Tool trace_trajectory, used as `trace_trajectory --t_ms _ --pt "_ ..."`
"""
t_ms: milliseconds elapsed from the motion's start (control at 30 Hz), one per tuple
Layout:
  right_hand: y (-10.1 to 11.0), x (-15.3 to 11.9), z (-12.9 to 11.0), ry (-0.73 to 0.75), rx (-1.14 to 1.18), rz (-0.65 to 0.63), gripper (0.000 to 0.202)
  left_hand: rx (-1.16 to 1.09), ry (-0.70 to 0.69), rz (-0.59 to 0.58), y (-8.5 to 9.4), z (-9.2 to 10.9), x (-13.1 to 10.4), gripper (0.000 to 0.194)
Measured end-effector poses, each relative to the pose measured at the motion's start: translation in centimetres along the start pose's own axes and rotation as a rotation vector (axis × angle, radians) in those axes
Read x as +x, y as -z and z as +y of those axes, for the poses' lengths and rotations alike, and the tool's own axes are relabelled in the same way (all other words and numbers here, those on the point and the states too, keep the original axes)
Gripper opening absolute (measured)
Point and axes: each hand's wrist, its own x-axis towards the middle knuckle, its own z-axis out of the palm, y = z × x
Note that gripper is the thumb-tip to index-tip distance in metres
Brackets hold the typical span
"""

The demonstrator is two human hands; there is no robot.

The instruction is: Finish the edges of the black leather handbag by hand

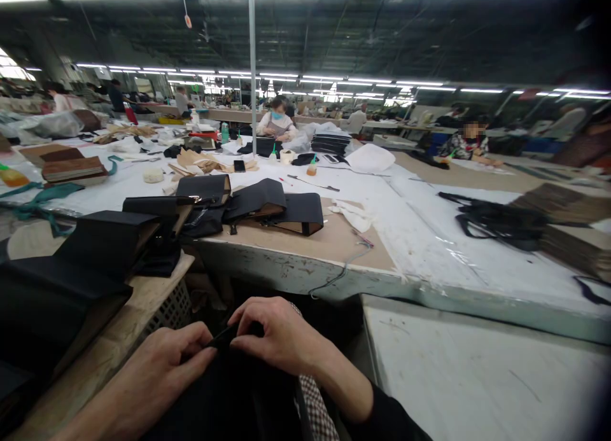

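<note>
My left hand [174, 358] pinches the edge of a piece of black material [229, 396] between thumb and fingers. Close beside it, my right hand [277, 333] is closed on the same edge, thumb against bent fingers. The material spreads below both hands over my lap; its exact kind is too dark to make out. Unfinished black bags [107, 234] with brown inner sides stand along a wooden board at the left. More black bag pieces [300, 212] lie on the worktable [305, 256] ahead.
A plastic crate [172, 310] shows under the wooden board. At the right is a pale tabletop [477, 371]. Farther off lie black straps [496, 221], a phone [239, 166], a small glue bottle [312, 168] and stacked black panels [329, 140]. A masked co-worker [277, 123] sits across the table.
</note>
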Motion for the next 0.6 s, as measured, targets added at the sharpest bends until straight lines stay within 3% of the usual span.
trace_trajectory --t_ms 433,600 --pt "-1.1 0.5 -0.7 -0.189 -0.013 0.116 0.013 -0.060 -0.026 -0.006 -0.6 -1.3 -0.1 0.034" --pt "-1.1 0.7 -1.2 -0.260 -0.018 0.112 0.013 -0.074 -0.027 -0.010 -0.4 -0.7 -0.1 0.033"
